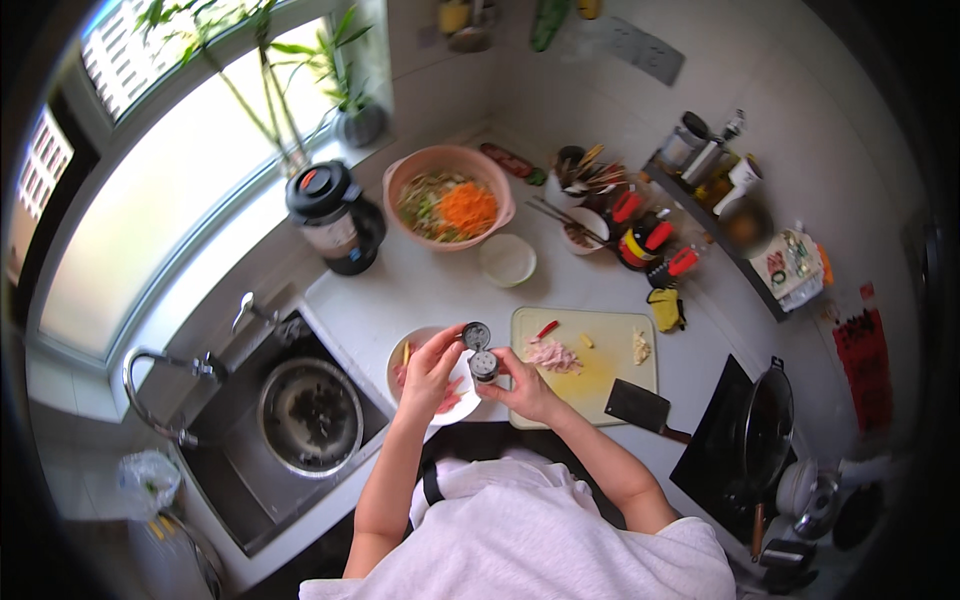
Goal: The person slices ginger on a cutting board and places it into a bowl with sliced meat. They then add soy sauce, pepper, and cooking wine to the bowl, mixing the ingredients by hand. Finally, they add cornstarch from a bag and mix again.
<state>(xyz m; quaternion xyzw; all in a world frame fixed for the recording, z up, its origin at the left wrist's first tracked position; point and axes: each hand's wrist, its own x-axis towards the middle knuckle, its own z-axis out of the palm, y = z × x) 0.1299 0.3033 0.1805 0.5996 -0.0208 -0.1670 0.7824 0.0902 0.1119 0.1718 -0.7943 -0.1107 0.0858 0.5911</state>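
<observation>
A small spice shaker [484, 366] with a perforated top is in my right hand [527, 390], held by thumb and fingers. Its dark flip lid [475, 336] stands raised, its rim pinched by my left hand [431, 369]. Below my left hand is a white bowl [465, 409] with strips of raw meat [451, 396], partly hidden by that hand and wrist. To the right, a cutting board [540, 405] carries chopped pink pieces [553, 355], a red chili [548, 328] and minced garlic-like bits [640, 348]. A cleaver [637, 407] rests across the board's lower right corner.
A metal basin [349, 450] sits in the sink [247, 480] at left. Farther back are a pink bowl [397, 217] of shredded vegetables, a blender-like jug [334, 217] and an empty-looking dish [508, 260]. Red-capped bottles [642, 241] line the right; a lidded pan [769, 427] stands on the cooktop [709, 457].
</observation>
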